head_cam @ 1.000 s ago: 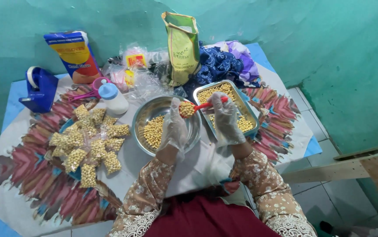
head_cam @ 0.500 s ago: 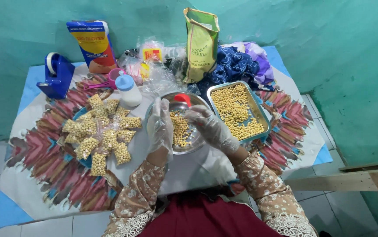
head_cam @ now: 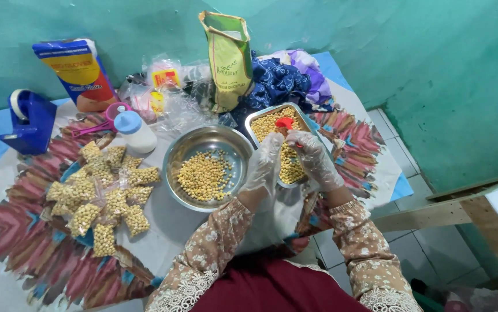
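Observation:
Both my hands wear clear plastic gloves. My right hand (head_cam: 315, 159) grips a small red scoop (head_cam: 284, 123) over the rectangular steel tray (head_cam: 256, 114), which is full of yellow chickpeas. My left hand (head_cam: 263, 164) is raised right beside the scoop, at the tray's near left edge. Its fingers pinch what looks like a small clear plastic bag, which is hard to make out. Left of my hands, a round steel bowl (head_cam: 174, 151) holds a layer of chickpeas.
A pile of small filled bags (head_cam: 101, 196) lies at the left on a patterned mat. Behind it stand a white bottle with a blue cap (head_cam: 135, 130), a pink funnel (head_cam: 110, 112), a blue tape dispenser (head_cam: 26, 121), a blue-yellow packet (head_cam: 78, 72), a green bag (head_cam: 229, 58) and blue cloth (head_cam: 278, 86).
My hands have moved right, from over the round bowl to over the rectangular tray, and the red scoop has gone with them. The view has shifted slightly.

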